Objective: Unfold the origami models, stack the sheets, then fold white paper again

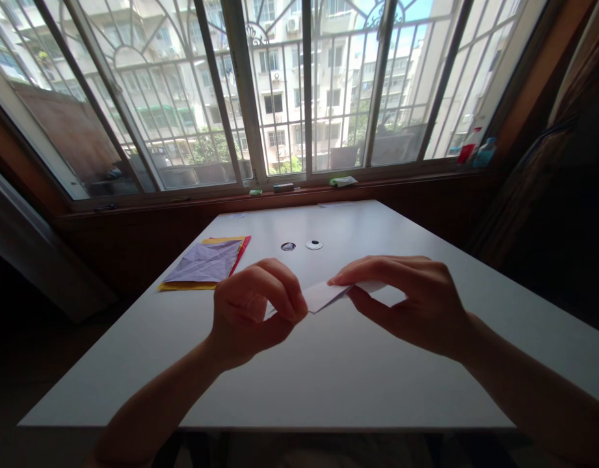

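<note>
Small white paper [328, 294] held just above the tabletop [328, 377], already folded to a narrow pointed shape, so some creases made and, by the look of it, more folding left. Pinched at one end by the left hand [253, 312], fingers [279, 286] closed tight on it; gripped at the other by the right hand [416, 302], thumb beneath, fingers on top. Stack of coloured sheets [206, 263] lying untouched well to the left. Two small round objects [302, 246] beyond, near the barred window [279, 91].
</note>
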Tool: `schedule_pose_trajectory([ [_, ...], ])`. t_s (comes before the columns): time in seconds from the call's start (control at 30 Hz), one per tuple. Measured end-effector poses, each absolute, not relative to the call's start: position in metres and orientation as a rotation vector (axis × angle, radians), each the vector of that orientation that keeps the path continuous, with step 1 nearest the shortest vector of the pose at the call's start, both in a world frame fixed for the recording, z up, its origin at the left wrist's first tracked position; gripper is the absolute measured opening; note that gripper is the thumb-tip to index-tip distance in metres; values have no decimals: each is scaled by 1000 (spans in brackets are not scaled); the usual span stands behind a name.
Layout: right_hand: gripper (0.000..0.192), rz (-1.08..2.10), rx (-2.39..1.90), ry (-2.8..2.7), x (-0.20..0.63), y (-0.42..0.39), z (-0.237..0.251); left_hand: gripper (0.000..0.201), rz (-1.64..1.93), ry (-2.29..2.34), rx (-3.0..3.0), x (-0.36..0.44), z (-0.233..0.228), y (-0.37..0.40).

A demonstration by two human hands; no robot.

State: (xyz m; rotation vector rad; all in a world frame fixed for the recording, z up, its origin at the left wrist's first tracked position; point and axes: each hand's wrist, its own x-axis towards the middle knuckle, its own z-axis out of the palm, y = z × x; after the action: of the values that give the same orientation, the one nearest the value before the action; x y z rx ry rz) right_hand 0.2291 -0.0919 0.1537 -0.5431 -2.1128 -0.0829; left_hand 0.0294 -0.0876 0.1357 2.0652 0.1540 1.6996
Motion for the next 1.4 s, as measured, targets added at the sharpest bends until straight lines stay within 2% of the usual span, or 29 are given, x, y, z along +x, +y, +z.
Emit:
schedule_pose_trajectory([
  [0.5,10,-4,-675,-2089,229,-92,155,14,1749,230,2046,27,136,-84],
  [0.63,6,134,-826,-2094,228,-85,154,42,1633,442,1992,27,135,-76],
  [0.67,6,190,-854,-2104,228,-83,153,44,1573,524,1982,28,135,-75],
  [0.8,10,452,-906,-2136,229,-74,149,13,1474,779,1883,32,131,-71],
  [0.83,11,517,-910,-2132,230,-73,149,11,1485,814,1836,34,130,-70],
  [1.0,16,788,-938,-2086,233,-61,145,15,1584,877,1512,33,125,-59],
  [1.17,29,1006,-893,-1929,237,-43,146,19,1600,872,1292,26,124,-49],
  [1.4,32,958,-870,-1861,240,-32,144,29,1196,928,1414,30,123,-50],
])
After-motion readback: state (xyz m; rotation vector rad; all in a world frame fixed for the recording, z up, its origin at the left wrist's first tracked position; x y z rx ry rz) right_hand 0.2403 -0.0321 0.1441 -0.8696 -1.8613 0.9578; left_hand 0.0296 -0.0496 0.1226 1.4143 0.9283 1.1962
